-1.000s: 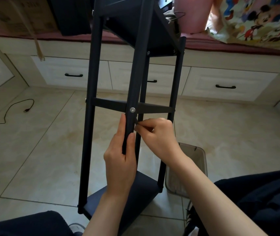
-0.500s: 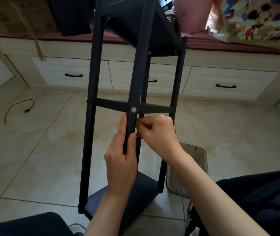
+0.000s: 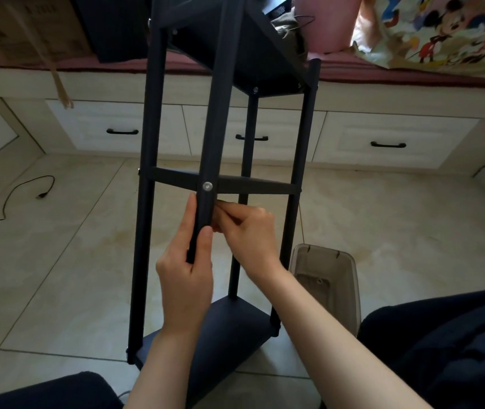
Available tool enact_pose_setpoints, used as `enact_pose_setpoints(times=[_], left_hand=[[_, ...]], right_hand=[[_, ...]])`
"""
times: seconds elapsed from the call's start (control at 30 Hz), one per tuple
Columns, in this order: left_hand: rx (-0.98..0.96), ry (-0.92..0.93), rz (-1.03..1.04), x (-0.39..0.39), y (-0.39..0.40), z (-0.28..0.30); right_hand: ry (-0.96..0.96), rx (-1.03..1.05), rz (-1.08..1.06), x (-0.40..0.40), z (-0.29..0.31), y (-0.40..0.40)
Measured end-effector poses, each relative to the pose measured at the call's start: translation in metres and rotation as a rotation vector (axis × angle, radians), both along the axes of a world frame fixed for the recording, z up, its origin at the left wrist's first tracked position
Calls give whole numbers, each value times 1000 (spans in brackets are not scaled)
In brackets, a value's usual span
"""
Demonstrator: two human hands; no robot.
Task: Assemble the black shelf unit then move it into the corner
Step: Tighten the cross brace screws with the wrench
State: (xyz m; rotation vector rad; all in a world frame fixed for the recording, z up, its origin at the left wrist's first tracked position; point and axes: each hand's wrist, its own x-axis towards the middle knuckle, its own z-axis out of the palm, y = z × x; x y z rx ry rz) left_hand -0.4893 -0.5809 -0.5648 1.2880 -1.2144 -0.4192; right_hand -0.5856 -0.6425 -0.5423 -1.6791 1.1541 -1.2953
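The black shelf unit (image 3: 149,149) stands on the tiled floor before me, leaning toward me, with several round posts, a bottom shelf and an upper shelf. A thin middle shelf seen edge-on (image 3: 253,187) crosses the posts. A silver screw head (image 3: 207,186) shows on the near front post where that shelf meets it. My left hand (image 3: 186,276) grips this post just below the screw. My right hand (image 3: 248,234) is curled behind the post under the middle shelf, fingertips pinched together; what they pinch is hidden.
A clear plastic bin (image 3: 325,278) sits on the floor right of the shelf unit. A black cable (image 3: 20,193) lies at the left. White drawers (image 3: 394,140) run under a bed platform behind. My dark-trousered knees fill the lower corners.
My right hand has moved up and left, from beside the post to behind it under the middle shelf. My left hand keeps its grip on the post.
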Motion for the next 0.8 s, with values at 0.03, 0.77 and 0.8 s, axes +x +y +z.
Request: enact_pose_setpoints(times=[0.03, 0.77, 0.8], left_hand=[[2, 10, -2, 4, -1, -1], [-6, 28, -36, 22, -4, 2], [-4, 27, -37, 22, -3, 3]], right_hand=[[-26, -3, 1, 4, -3, -2], [62, 98, 9, 18, -20, -5], [84, 116, 19, 14, -18, -4]])
